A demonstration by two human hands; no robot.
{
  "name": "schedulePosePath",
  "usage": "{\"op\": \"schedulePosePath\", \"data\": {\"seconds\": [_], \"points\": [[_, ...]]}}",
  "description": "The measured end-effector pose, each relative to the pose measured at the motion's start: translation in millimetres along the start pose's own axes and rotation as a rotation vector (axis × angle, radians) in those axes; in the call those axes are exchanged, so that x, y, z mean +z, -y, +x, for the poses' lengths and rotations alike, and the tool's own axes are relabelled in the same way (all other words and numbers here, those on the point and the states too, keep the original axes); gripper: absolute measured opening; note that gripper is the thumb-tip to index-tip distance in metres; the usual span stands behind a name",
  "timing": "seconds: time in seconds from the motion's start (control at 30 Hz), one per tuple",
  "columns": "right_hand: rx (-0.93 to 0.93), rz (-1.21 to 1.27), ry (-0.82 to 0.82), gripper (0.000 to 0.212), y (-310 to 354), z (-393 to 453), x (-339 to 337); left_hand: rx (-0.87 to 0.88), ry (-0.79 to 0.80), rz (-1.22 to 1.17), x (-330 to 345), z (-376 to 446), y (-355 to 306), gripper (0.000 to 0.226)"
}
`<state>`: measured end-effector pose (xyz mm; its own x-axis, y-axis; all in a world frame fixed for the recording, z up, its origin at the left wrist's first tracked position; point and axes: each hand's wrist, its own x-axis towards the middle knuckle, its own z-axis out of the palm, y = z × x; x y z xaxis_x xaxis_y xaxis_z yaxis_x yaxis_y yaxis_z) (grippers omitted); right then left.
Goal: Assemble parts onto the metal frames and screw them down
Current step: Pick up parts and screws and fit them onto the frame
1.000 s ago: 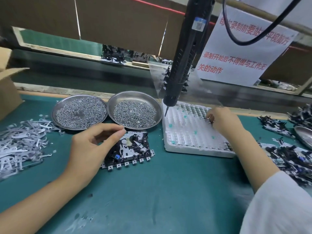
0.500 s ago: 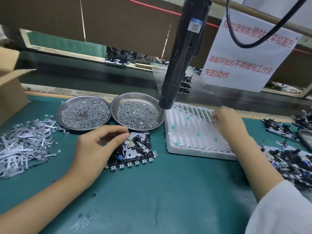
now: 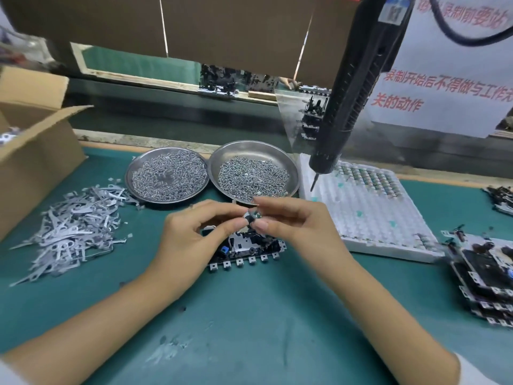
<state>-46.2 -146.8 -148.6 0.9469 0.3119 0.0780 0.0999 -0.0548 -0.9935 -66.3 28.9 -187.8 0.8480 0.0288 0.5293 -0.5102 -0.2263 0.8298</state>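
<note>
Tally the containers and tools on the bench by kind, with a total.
Round metal dishes of screws: 2
White foam trays: 1
Cardboard boxes: 1
Hanging electric screwdrivers: 1
Total: 5

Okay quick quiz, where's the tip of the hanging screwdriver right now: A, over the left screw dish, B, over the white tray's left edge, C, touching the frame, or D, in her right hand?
B: the hanging screwdriver has its bit over the left edge of the white tray, no hand on it.

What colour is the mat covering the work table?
Teal green mat, clearest in the head view.
</note>
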Motion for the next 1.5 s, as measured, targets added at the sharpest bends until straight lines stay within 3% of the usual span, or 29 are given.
{"op": "schedulePosePath", "data": {"seconds": [0.6, 0.87, 1.0, 1.2, 1.37, 1.5], "points": [[-0.031, 0.03, -0.016, 0.021, -13, -3, 4, -0.033, 0.043, -0.012, 2, 1, 0, 0.012], [-0.178, -0.203, -0.018, 0.022, -16, -7, 5, 0.023, 0.004, 0.085, 1, 2, -2, 0.013], [-0.261, -0.261, -0.028, 0.024, -17, -8, 5, 0.015, 0.001, 0.122, 0, 1, -4, 0.029], [-0.356, -0.45, -0.02, 0.016, -23, -5, 2, 0.076, 0.142, 0.28, -10, 4, -9, 0.034], [-0.554, -0.653, 0.017, 0.014, -33, -5, 3, -0.003, 0.125, 0.23, -22, 1, -10, 0.014], [-0.658, -0.756, 0.041, 0.012, -39, -4, 3, -0.06, 0.106, 0.233, -23, -8, -10, 0.017]]}}
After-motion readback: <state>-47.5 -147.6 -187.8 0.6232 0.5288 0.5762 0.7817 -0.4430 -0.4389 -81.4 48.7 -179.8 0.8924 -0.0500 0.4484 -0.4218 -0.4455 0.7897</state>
